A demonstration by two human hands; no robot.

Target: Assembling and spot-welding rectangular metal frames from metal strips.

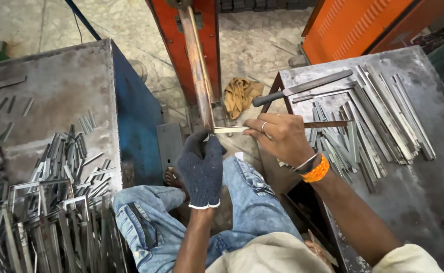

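Seemingly both hands' fingers [256,132] on strip [282,126].

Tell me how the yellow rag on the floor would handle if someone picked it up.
The rag lies crumpled in soft folds, so it would likely hang floppy. It looks like thin cloth, so probably light. Lying slumped on the floor, it is unlikely to roll or slide.

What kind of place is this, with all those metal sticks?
Probably a small metal workshop. Piles of cut grey metal strips cover a scratched steel table, a black-handled metal file lies there, and orange machines stand nearby.
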